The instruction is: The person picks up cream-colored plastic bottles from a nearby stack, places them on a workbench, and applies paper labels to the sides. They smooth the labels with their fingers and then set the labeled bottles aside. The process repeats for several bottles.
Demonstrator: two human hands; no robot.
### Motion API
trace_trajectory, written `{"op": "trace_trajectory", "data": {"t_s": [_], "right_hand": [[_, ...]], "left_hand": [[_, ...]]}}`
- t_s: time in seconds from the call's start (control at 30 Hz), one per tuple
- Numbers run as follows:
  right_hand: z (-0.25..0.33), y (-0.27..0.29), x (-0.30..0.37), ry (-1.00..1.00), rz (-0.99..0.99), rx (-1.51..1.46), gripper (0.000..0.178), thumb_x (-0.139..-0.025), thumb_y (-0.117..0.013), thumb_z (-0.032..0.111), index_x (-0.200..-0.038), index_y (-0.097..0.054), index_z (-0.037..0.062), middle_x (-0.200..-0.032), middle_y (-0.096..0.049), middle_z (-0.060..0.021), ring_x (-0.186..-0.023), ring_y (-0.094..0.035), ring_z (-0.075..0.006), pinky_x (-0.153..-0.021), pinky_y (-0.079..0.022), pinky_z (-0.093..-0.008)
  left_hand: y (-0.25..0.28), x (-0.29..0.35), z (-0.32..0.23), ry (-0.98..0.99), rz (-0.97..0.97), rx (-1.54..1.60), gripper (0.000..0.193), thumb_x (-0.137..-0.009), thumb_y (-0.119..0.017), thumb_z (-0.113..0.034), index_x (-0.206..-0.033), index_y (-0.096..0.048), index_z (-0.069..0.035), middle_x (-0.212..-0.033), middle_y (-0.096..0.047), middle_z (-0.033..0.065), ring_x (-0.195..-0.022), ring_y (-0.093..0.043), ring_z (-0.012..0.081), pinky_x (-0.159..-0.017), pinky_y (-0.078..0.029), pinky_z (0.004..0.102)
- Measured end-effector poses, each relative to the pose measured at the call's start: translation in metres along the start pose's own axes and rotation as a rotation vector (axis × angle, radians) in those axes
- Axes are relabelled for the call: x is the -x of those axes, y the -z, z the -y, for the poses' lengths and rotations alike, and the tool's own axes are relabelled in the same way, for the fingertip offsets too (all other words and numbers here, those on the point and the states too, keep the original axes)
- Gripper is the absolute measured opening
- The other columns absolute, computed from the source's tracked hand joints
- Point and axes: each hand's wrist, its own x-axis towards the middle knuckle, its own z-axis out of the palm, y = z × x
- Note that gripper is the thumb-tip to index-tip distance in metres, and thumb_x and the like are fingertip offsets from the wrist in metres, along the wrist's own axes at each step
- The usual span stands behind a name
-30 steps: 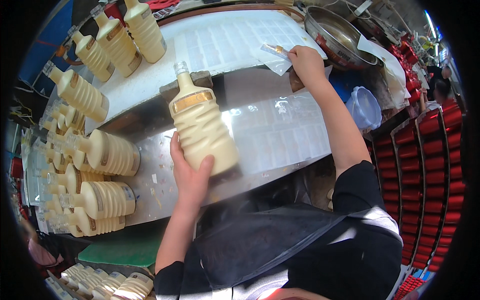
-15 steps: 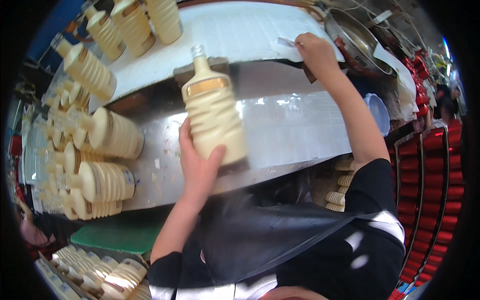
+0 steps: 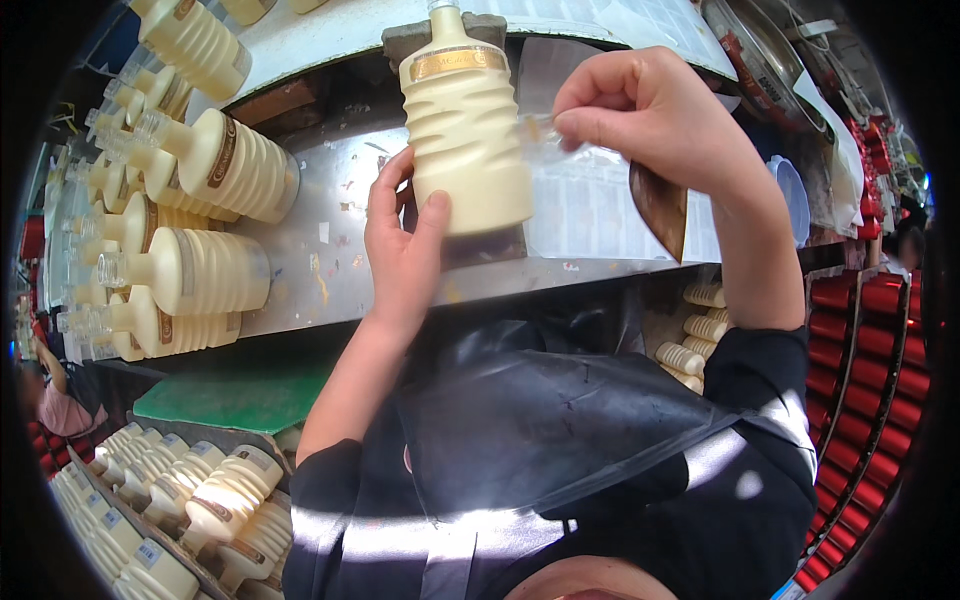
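Observation:
My left hand (image 3: 405, 225) is closed around the lower left side of a cream-coloured ribbed bottle (image 3: 465, 150), thumb in front. The bottle stands nearly upright with its clear neck pointing away from me, and a gold label band (image 3: 457, 63) crosses its shoulder. Just right of it, my right hand (image 3: 640, 115) pinches a small, clear, blurred label (image 3: 541, 131) close to the bottle's side. A brown, pointed, flat piece (image 3: 660, 212) hangs below that hand, seemingly tucked in the palm; its hold is hidden.
Several similar bottles (image 3: 215, 270) lie stacked on the metal table (image 3: 320, 265) at left. A white sheet-covered board (image 3: 330, 45) runs along the back. More bottles fill a crate (image 3: 110, 500) at lower left; red ribbed items (image 3: 850, 400) are racked at right.
My right hand has come from the white board at the back toward the bottle, bringing the small label. The bottle now appears higher in view, still in my left hand.

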Motion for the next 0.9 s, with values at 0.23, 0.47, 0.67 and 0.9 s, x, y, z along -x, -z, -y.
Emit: {"op": "trace_trajectory", "data": {"t_s": [0.23, 0.47, 0.67, 0.9], "right_hand": [[0.005, -0.052, 0.019, -0.159, -0.004, -0.574, 0.016, -0.093, -0.071, 0.012, -0.098, -0.072, -0.0031, -0.086, -0.075, -0.0078, -0.069, -0.061, -0.0061, -0.066, -0.047, -0.0199], [-0.047, -0.102, 0.027, -0.435, -0.259, -0.579, 0.017, -0.094, -0.071, 0.019, -0.096, -0.071, 0.0016, -0.083, -0.074, -0.0032, -0.06, -0.053, -0.0014, -0.054, -0.04, -0.0176], [-0.063, -0.113, 0.03, -0.262, -0.293, -0.625, 0.017, -0.094, -0.072, 0.019, -0.093, -0.07, 0.0024, -0.079, -0.071, -0.001, -0.064, -0.054, -0.0021, -0.057, -0.04, -0.0172], [-0.086, -0.114, 0.027, -0.429, -0.399, -0.617, 0.023, -0.1, -0.066, 0.023, -0.111, -0.067, 0.0025, -0.074, -0.057, 0.0038, -0.063, -0.048, -0.0021, -0.058, -0.039, -0.0185]], "left_hand": [[0.002, 0.0, -0.003, -0.017, 0.025, 0.176, 0.063, -0.11, -0.04, -0.044, -0.153, -0.037, 0.002, -0.15, -0.046, 0.0171, -0.135, -0.046, 0.0232, -0.116, -0.035, 0.0379], [-0.011, -0.005, 0.004, 0.003, 0.001, -0.002, 0.059, -0.105, -0.057, -0.033, -0.15, -0.033, -0.002, -0.141, -0.046, 0.0138, -0.131, -0.045, 0.0212, -0.115, -0.035, 0.0372], [-0.011, -0.003, 0.009, -0.015, -0.022, 0.059, 0.063, -0.101, -0.065, -0.03, -0.149, -0.034, -0.001, -0.136, -0.049, 0.0133, -0.126, -0.048, 0.0205, -0.112, -0.037, 0.0366], [-0.007, 0.001, 0.005, 0.02, -0.015, 0.128, 0.067, -0.104, -0.062, -0.034, -0.153, -0.03, -0.001, -0.138, -0.048, 0.0134, -0.127, -0.048, 0.021, -0.112, -0.036, 0.0362]]}}
